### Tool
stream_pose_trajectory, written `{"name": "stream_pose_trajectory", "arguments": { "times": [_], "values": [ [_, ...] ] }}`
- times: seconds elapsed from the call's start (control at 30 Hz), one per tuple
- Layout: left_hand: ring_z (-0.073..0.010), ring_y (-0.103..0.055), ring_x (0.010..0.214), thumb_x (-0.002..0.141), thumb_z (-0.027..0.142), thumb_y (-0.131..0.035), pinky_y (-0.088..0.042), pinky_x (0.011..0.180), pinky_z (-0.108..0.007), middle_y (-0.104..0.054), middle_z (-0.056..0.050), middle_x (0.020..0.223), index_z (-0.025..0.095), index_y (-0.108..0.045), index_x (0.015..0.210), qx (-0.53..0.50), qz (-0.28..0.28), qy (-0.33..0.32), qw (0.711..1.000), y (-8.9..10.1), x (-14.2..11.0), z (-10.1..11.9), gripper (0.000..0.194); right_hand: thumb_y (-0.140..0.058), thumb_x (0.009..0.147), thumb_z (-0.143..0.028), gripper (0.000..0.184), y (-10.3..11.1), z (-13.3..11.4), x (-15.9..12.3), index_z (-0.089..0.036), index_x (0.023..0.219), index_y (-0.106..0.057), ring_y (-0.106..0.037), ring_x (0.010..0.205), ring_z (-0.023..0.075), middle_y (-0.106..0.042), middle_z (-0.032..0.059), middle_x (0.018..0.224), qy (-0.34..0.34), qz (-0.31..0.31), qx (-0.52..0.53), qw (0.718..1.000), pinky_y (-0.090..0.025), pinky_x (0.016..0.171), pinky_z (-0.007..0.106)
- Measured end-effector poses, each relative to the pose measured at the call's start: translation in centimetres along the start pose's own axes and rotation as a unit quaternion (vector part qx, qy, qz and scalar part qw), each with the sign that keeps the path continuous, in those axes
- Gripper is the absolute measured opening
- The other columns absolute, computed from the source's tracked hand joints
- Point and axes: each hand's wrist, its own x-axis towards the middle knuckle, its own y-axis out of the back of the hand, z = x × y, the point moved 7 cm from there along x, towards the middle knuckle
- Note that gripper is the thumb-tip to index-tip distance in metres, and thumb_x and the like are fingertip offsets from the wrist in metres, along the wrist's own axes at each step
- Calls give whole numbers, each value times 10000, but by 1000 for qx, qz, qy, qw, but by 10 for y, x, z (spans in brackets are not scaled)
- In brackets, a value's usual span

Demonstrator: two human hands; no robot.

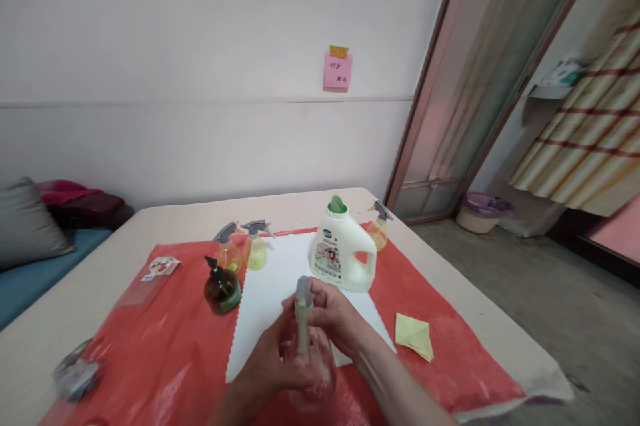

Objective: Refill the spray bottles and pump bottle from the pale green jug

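A clear spray bottle with a grey trigger head stands close in front of me, over the near edge of the white sheet. My left hand wraps round its body from the left. At the neck and head, the fingers of my right hand are closed on the same bottle. Its lower part is blurred. Just beyond my hands is a large cream jug with a printed label and a green piece in its open mouth. A dark brown pump bottle is to the left.
Two spray bottles stand behind the pump bottle, and another spray bottle is behind the jug. Yellow paper squares lie at right on the red cover. A blurred grey object sits at left. A pink note hangs on the wall.
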Motion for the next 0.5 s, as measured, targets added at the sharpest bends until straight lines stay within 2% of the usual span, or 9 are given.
{"name": "stream_pose_trajectory", "arguments": {
  "times": [0.1,0.17,0.23,0.27,0.33,0.43,0.5],
  "values": [
    [-306,-684,1057,560,165,-744,-523,917,-389,-754,-53,1101,205,-617,1315,53,92,45,993,5,-2,4,767,-922,615,-243,451,-8,1,5,-215,1018,-722,-703,857,189,-771,22,974,50,46,-20,997,-521,754,290],
    [-304,-687,1081,563,165,-731,-520,942,-390,-755,-47,1139,224,-629,1303,84,154,52,983,9,-6,13,750,-913,637,-251,448,-13,0,6,-227,1035,-710,-709,975,219,-776,31,1052,85,78,-38,993,-526,829,316],
    [-298,-681,1115,566,163,-721,-510,981,-387,-751,-31,1171,248,-641,1294,90,173,37,980,10,-8,23,738,-903,653,-255,433,-17,-4,4,-235,1038,-705,-692,1067,235,-769,33,1103,109,95,-49,988,-512,898,331],
    [-297,-677,1131,570,160,-712,-504,1000,-388,-751,-25,1175,255,-645,1293,84,167,27,982,10,-8,27,732,-900,658,-263,441,-19,-7,3,-236,1053,-705,-685,1078,237,-764,33,1112,108,88,-51,989,-506,912,335],
    [-298,-673,1147,581,158,-701,-503,1016,-394,-751,-24,1173,259,-642,1306,60,133,14,989,12,-8,29,734,-899,661,-298,472,-24,-12,0,-230,1089,-712,-682,1038,239,-757,38,1098,74,35,-53,995,-505,901,348],
    [-303,-674,1129,578,161,-737,-517,1002,-405,-744,-36,1182,254,-618,1348,67,37,4,997,13,-10,24,784,-889,661,-347,434,-26,-14,-9,-210,1049,-749,-664,899,215,-745,23,975,-2,-67,-48,997,-500,848,343],
    [-295,-681,1094,572,148,-744,-533,971,-395,-742,-33,1178,255,-615,1348,98,-19,-3,995,12,-12,16,793,-885,662,-364,351,-22,-14,-14,-198,950,-773,-634,821,186,-721,4,864,-27,-87,-52,994,-478,811,315]
  ]
}}
